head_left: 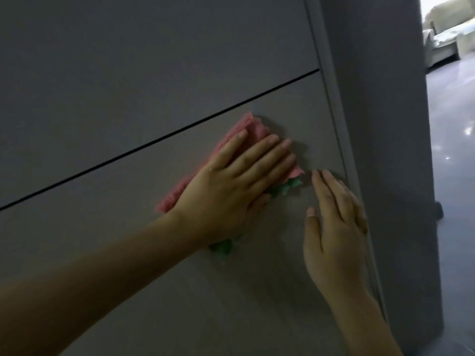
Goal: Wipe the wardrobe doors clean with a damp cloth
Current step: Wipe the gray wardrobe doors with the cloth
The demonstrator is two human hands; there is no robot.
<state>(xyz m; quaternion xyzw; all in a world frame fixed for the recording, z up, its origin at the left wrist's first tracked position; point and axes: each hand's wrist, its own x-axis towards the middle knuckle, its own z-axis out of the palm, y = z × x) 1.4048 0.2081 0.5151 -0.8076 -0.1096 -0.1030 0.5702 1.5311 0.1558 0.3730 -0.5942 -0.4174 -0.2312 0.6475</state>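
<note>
Pressing cloth (253, 129) flat, left hand (226, 194), right hand (334, 227) touching door (128, 240)

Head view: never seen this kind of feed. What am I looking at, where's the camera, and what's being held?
No machine here: a person's two bare hands, filmed by one wide-angle camera on their head, looking forward and down. The grey surface is a wardrobe door, crossed by a dark seam. The left hand presses a pink and green cloth flat against the door with straight fingers. The right hand holds nothing; its straight fingers reach to the door near its right edge. Far right, a bright floor in another room.
</note>
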